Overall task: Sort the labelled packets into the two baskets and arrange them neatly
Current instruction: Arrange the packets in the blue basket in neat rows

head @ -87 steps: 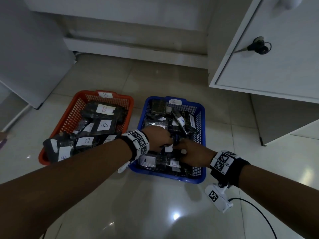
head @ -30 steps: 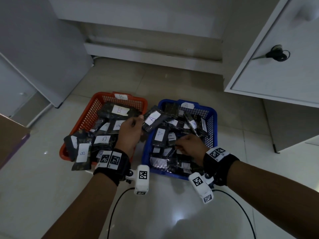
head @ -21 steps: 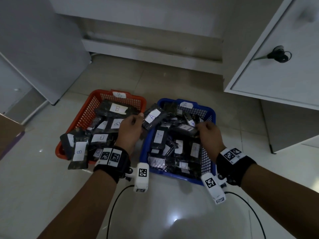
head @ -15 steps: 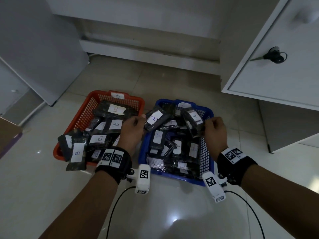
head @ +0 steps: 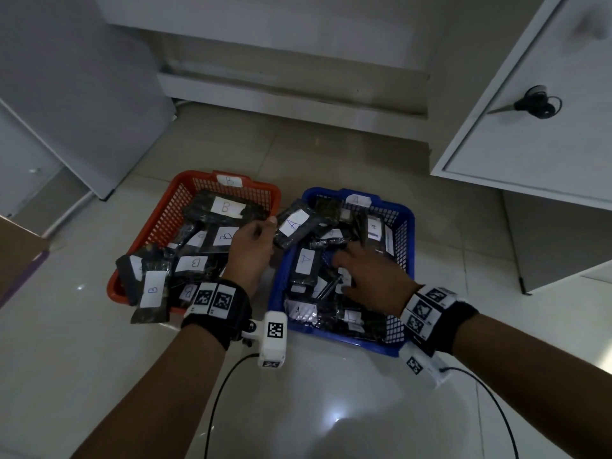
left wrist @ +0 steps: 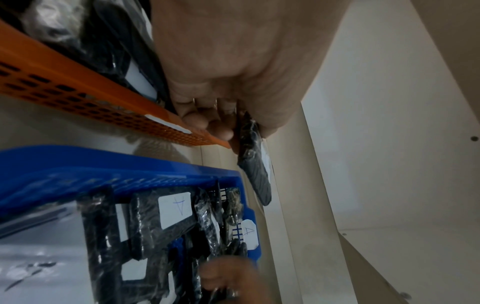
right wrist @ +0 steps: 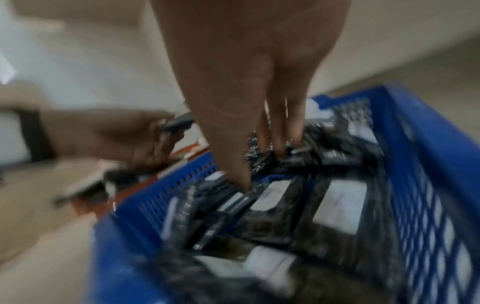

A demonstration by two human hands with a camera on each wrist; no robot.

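An orange basket (head: 165, 213) tagged B holds black packets with B labels. Beside it on the right, a blue basket (head: 410, 233) tagged A holds black packets with A labels. My left hand (head: 265, 230) pinches one end of a black A packet (head: 294, 225), which hangs over the gap between the baskets. The left wrist view shows this packet (left wrist: 253, 164) edge-on beyond the orange basket's rim (left wrist: 78, 88). My right hand (head: 351, 263) reaches into the blue basket with fingers spread on the packets. In the blurred right wrist view its straight fingers (right wrist: 259, 144) point down into the pile.
A white cabinet door with a key (head: 536, 104) juts out at the right, and another white panel (head: 82, 94) stands at the left. A B packet (head: 150, 299) hangs over the orange basket's front edge. Brown cardboard (head: 16, 253) lies at the left edge. Wrist-camera cables (head: 215, 392) trail on the tiled floor.
My right hand has let go of the packet it held at the blue basket's far right wall and moved back to the middle of the pile. The left hand still holds the A packet.
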